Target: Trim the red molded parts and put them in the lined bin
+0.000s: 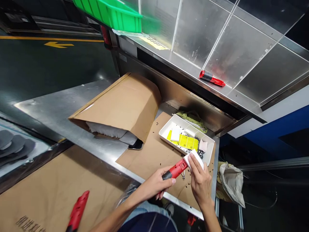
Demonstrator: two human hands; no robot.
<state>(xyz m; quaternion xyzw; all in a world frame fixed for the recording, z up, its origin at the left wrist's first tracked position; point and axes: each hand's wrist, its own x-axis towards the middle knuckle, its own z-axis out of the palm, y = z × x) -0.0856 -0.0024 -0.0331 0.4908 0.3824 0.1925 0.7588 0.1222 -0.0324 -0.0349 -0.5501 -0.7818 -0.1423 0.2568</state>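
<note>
My left hand (155, 182) is wrapped around a red and black plastic tool housing (179, 168). My right hand (201, 182) holds a white sponge-like block (198, 158) against the far end of that housing. Just beyond it, a white tray (166, 132) carries a yellow printed label (185, 141), pale foam-like blocks (175, 133) and many small black bits. More black bits are scattered over the brown cardboard (149, 158) on the bench. A similar red part (78, 209) lies at the lower left, on brown cardboard.
A large brown paper bag or carton (120, 103) lies open on the bench, a dark phone-like object (136, 145) at its mouth. Another red and black housing (212, 78) rests on the metal shelf. A green bin (113, 16) stands above; a pale sack (233, 182) hangs right.
</note>
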